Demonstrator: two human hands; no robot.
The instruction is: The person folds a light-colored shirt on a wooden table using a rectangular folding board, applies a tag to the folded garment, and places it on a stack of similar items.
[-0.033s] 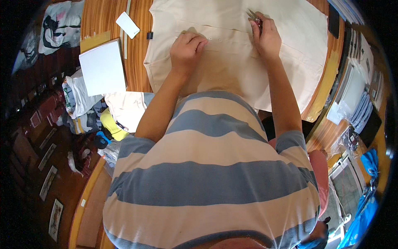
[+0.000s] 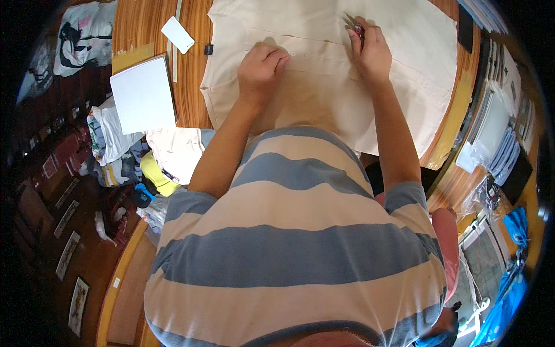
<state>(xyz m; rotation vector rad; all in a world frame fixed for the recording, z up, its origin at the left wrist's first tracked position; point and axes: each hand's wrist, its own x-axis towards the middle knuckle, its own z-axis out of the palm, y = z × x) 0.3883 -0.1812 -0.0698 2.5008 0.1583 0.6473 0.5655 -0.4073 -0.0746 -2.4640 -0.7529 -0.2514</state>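
Observation:
A cream button-front garment point(image 2: 422, 69) is spread over the table, with small buttons along its middle strip. My left hand point(image 2: 261, 70) rests on it just left of the buttons, fingers curled and thumb against the index finger. Whatever it may pinch is hidden. Farther right, above the garment, my right hand point(image 2: 373, 53) is closed around small thread snips point(image 2: 348, 19). Their pointed metal blades stick out toward the far left, and part of a reddish handle shows between my fingers.
On the wooden table point(image 2: 139, 29) at the left lie a white rectangular object point(image 2: 178, 35), a small black item point(image 2: 208, 50) and a stack of white paper point(image 2: 142, 98). A dark phone-like slab point(image 2: 465, 29) is at the right edge. Folded clothes point(image 2: 502, 151) fill the right side.

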